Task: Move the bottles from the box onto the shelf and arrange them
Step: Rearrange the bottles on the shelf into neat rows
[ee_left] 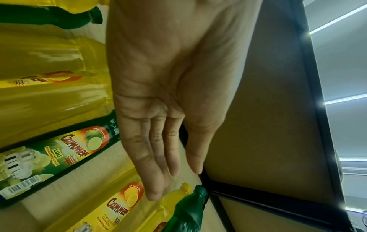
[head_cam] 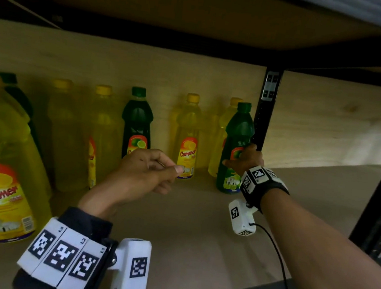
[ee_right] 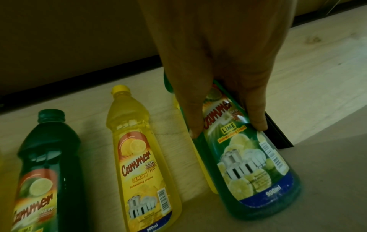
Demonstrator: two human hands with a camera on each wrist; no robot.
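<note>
While the right hand (head_cam: 246, 161) is wrapping its grip round the middle of a green lime bottle (head_cam: 236, 149), thumb on one side of the label and fingers (ee_right: 256, 109) on the other, that bottle is standing upright on the shelf (head_cam: 199, 227), just beside the black upright post (head_cam: 264, 119) at the right end of the row. A yellow bottle (head_cam: 223, 136) is standing directly behind it, touching or nearly so. Further left along the back panel, a yellow lemon bottle (head_cam: 188, 137), a dark green bottle (head_cam: 136, 122) and more yellow bottles are standing apart from one another, and a large yellow jug (head_cam: 3, 167) is sitting at the near left. The left hand (head_cam: 149, 173) is hovering above the shelf in front of the middle bottles, holding nothing; in the head view its fingers are looking loosely curled, while the left wrist view is showing them (ee_left: 151, 157) straight and close together, so the grip is relaxed and empty.
</note>
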